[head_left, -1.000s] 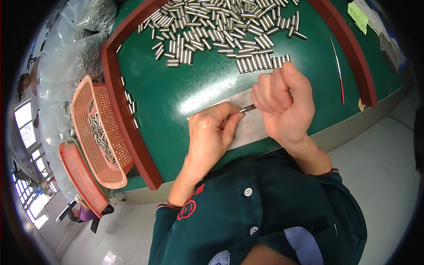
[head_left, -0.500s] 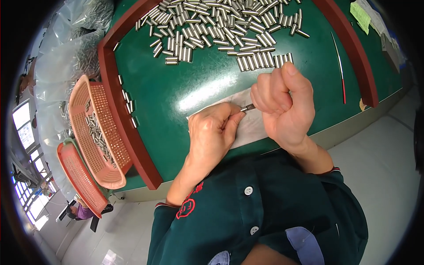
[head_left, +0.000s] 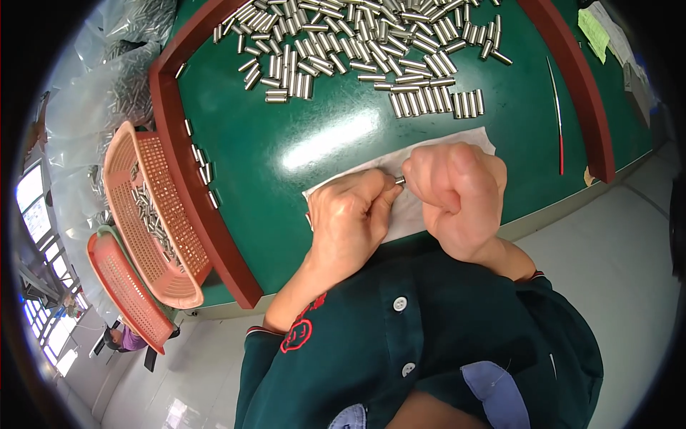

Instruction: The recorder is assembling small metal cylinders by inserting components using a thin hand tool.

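My left hand is closed in a pinch on a small shiny metal cylinder, and only the cylinder's end shows past the fingertips. Right against that end is my right hand, curled into a fist. The half-second-old view shows a slim dark tool jutting from this fist; the fingers now cover most of it. Both hands are over a pale cloth on the green tabletop. Beyond them lie a short row of metal cylinders side by side and a smaller group to its right.
A big heap of metal cylinders spreads across the far side. Dark red rails border the table, with several cylinders along the left one. A red-handled pointed tool lies right. Pink baskets and clear bags are left.
My right fist has turned and lowered slightly, closing in on the left fingertips, so the dark tool is mostly covered. The left hand keeps its pinch. The view has shifted a little.
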Available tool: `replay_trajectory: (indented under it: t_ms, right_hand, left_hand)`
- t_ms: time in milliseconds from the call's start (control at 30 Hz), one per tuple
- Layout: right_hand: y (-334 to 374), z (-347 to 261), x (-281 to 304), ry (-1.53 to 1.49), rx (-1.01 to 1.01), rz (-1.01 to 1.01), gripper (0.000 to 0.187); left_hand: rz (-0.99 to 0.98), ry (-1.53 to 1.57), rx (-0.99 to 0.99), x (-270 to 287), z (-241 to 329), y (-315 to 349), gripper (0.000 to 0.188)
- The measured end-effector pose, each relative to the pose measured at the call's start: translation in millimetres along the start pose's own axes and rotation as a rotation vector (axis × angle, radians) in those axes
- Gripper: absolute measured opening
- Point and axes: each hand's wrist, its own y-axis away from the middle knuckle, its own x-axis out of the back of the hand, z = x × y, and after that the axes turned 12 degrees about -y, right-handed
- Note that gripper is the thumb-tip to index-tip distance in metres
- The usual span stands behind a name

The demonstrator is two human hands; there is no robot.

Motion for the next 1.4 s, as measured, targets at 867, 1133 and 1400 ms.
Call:
replay_trajectory:
  t_ms: [867, 1133, 1400]
  right_hand:
    - [-5, -22, 21, -0.289, 0.087, 0.118, 0.042]
    - [-5, -20, 26, -0.355, 0.122, 0.131, 0.041]
    - [-4, -22, 22, -0.283, 0.069, 0.14, 0.042]
  left_hand:
    - [0.002, 0.344, 0.163, 16, 20, -46, 0.013]
    - [0.244, -0.574, -0.111, -4, 34, -77, 0.042]
    - [0.179, -0.462, -0.077, -3, 20, -74, 0.02]
